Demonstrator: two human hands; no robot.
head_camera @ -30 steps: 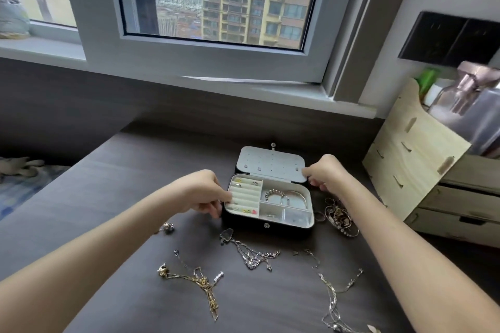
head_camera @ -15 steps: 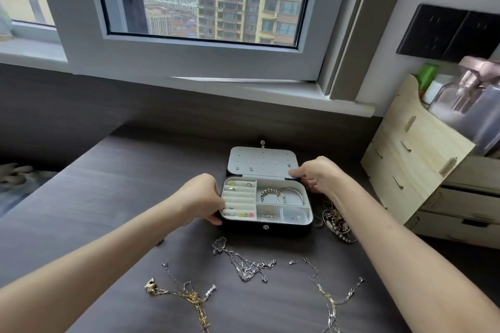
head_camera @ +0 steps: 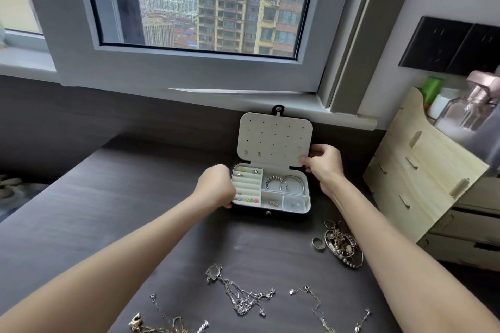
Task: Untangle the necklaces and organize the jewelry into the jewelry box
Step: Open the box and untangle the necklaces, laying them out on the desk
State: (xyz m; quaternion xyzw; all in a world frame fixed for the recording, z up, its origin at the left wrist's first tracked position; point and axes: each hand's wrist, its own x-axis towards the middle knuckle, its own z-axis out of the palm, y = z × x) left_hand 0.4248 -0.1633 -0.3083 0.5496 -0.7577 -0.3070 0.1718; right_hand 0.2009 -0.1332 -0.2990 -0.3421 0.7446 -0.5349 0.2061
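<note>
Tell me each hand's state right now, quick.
Left hand: grips the left edge of the jewelry box.
Right hand: pinches the lower right corner of the raised lid.

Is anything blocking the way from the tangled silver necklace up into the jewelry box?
Nothing visible. The lid stands open, held by the right hand; only tabletop lies between the silver necklace and the jewelry box.

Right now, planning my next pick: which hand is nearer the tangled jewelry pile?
Right. The right hand pinches the lid beyond the tangled jewelry pile; the left hand grips the jewelry box at its left side.
</note>
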